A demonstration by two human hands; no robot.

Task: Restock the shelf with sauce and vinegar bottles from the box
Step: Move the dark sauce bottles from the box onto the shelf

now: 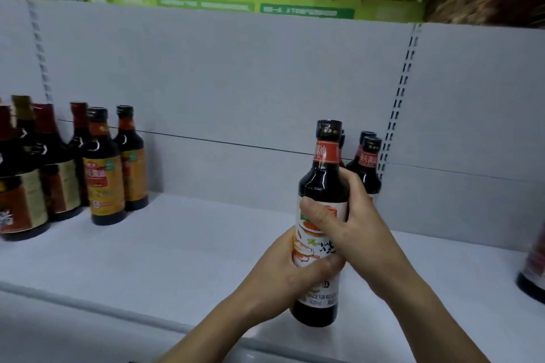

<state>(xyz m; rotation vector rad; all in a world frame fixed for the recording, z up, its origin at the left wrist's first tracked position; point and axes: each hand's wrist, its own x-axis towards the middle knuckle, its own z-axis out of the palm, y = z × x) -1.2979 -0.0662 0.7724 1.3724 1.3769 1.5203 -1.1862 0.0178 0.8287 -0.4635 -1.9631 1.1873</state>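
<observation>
Sauce bottle (321,224) is standing upright near the front edge of the shelf (182,244), base apparently resting on the shelf board, in line with two matching bottles (367,165) at the back. Both hands are gripping it: left hand (292,277) fingers are wrapping the lower label, right hand (348,215) fingers are closing round the upper body. The two-handed hold is probably steadying it for positioning. Long axis is running vertical, cap pointing up, label facing the aisle
</observation>
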